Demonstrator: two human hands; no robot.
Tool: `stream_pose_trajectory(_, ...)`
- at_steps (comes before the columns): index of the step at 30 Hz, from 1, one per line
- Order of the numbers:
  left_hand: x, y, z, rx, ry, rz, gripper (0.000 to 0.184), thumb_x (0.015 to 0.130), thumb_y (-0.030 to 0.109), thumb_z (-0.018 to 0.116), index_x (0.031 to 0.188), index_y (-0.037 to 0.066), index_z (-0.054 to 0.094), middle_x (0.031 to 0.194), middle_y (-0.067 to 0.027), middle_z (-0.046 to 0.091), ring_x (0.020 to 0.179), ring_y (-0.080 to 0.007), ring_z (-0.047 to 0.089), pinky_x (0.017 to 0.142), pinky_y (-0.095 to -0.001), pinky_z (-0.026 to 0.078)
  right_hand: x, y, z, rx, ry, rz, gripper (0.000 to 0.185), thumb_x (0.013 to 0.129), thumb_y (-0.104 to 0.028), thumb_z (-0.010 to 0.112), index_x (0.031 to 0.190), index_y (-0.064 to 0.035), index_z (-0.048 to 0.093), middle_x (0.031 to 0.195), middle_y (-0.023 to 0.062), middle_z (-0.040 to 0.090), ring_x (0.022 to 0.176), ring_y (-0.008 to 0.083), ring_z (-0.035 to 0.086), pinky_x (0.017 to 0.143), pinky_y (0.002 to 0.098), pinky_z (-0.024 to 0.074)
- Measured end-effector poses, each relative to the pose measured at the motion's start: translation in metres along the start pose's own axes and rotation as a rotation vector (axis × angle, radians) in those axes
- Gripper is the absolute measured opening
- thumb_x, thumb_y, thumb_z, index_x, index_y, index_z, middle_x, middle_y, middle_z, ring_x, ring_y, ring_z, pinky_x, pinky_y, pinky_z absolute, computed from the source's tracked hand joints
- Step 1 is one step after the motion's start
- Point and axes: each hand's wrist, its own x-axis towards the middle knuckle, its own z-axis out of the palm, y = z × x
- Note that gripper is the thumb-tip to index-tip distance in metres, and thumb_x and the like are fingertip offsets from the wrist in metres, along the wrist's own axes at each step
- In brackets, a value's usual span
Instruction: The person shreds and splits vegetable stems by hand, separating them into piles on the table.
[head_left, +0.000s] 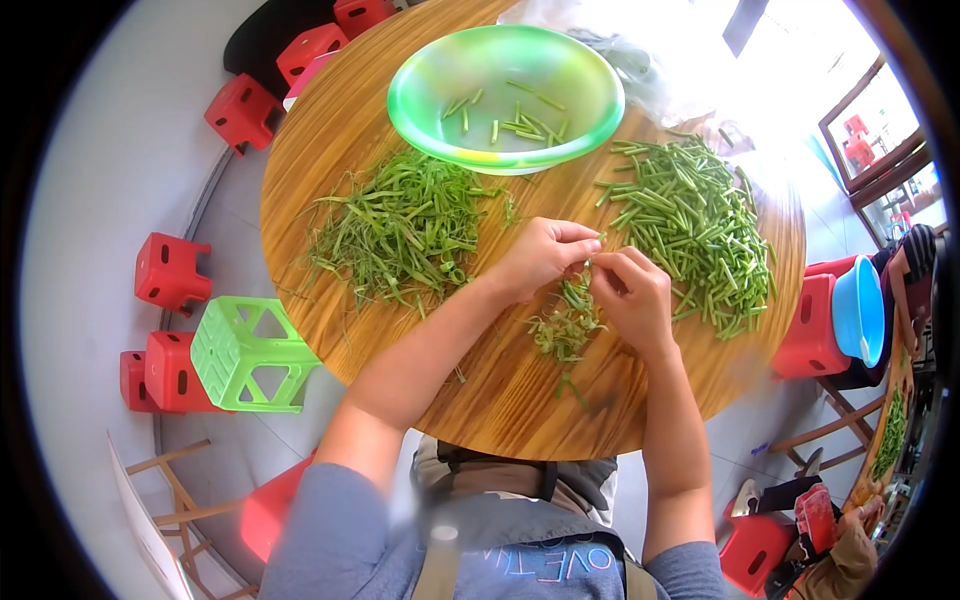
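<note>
Over the round wooden table, my left hand point(540, 262) and my right hand point(634, 292) meet with fingertips pinched together. Between them is a thin green stem, mostly hidden by the fingers. Just beneath lies a small pile of pale green trimmings point(565, 325). To the left of my left hand spreads a heap of long green leaves point(405, 225). A larger heap of short cut green stems point(695, 230) lies right of my right hand. Beyond both hands stands a green and yellow basin point(415, 135) with several stem pieces inside.
The wooden table point(500, 410) has its near edge against my body. Clear plastic bags point(640, 60) lie at its far side. A green stool point(235, 350) and red stools point(172, 270) stand on the left. On the right are a blue basin point(858, 310) and a seated person point(840, 560).
</note>
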Motion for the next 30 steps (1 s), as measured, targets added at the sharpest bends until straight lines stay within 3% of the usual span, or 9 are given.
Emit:
stream_pose_trajectory(4,-0.001,0.0,-0.003,-0.009,-0.08,-0.039,0.017,0.084,0.012,0.063,0.095,-0.001,0.065,0.074,-0.0007,0.06,0.062,-0.0071,0.052,0.056,-0.0219,0.044,0.002,0.004,-0.003,-0.058,0.072,0.004,0.009,0.072,-0.002,0.065,0.081,-0.001,0.065,0.07,0.0089,0.059,0.053,0.0166,0.057,0.05,0.0268,0.0461)
stream_pose_trajectory(9,-0.002,0.002,-0.005,-0.315,-0.192,-0.14,0.02,0.085,0.011,0.062,0.101,-0.002,0.061,0.082,-0.0017,0.061,0.07,-0.0085,0.056,0.063,-0.0223,0.047,0.003,0.003,-0.006,-0.052,0.154,0.055,0.007,0.073,-0.001,0.065,0.08,-0.0007,0.065,0.071,0.009,0.06,0.054,0.0145,0.056,0.051,0.0253,0.0445)
stream_pose_trajectory(15,0.001,0.007,-0.013,-0.55,-0.293,-0.115,0.025,0.088,0.009,0.055,0.109,-0.004,0.056,0.083,-0.0042,0.061,0.073,-0.009,0.057,0.067,-0.0221,0.048,0.009,0.017,-0.021,0.09,0.361,0.256,0.004,0.076,-0.001,0.063,0.079,0.0004,0.064,0.069,0.0051,0.059,0.055,0.0088,0.051,0.051,0.0219,0.0411)
stream_pose_trajectory(22,0.005,0.004,-0.018,-0.628,-0.102,-0.038,0.026,0.088,0.007,0.053,0.113,-0.002,0.053,0.084,-0.006,0.062,0.075,-0.0107,0.059,0.067,-0.023,0.048,0.005,-0.003,-0.01,0.091,-0.08,0.035,0.009,0.077,-0.001,0.063,0.085,-0.0011,0.064,0.066,0.0051,0.056,0.052,0.0122,0.05,0.05,0.0248,0.0425)
stream_pose_trajectory(25,0.007,0.003,-0.018,-0.571,-0.04,0.028,0.025,0.088,0.006,0.054,0.112,0.0,0.053,0.086,-0.0071,0.062,0.077,-0.0114,0.059,0.067,-0.0233,0.048,0.001,0.002,-0.007,0.04,-0.131,-0.004,0.011,0.077,-0.002,0.065,0.088,-0.0019,0.065,0.069,0.0056,0.057,0.052,0.0134,0.051,0.05,0.0252,0.0423)
stream_pose_trajectory(28,0.005,0.004,-0.013,-0.492,0.014,0.067,0.025,0.087,0.006,0.056,0.111,0.001,0.053,0.087,-0.0076,0.063,0.077,-0.0116,0.059,0.066,-0.0233,0.048,0.001,0.005,-0.01,0.01,-0.227,0.011,0.012,0.076,-0.002,0.067,0.088,-0.0018,0.066,0.072,0.004,0.058,0.054,0.0086,0.051,0.049,0.0219,0.0407)
stream_pose_trajectory(30,0.003,0.005,-0.01,-0.441,0.041,0.078,0.026,0.087,0.007,0.056,0.112,0.001,0.052,0.088,-0.0083,0.063,0.077,-0.0116,0.059,0.067,-0.0234,0.047,0.002,-0.001,-0.008,0.06,-0.146,0.047,0.011,0.077,-0.003,0.067,0.087,-0.0012,0.066,0.072,0.0042,0.059,0.055,0.0086,0.051,0.05,0.0219,0.0409)
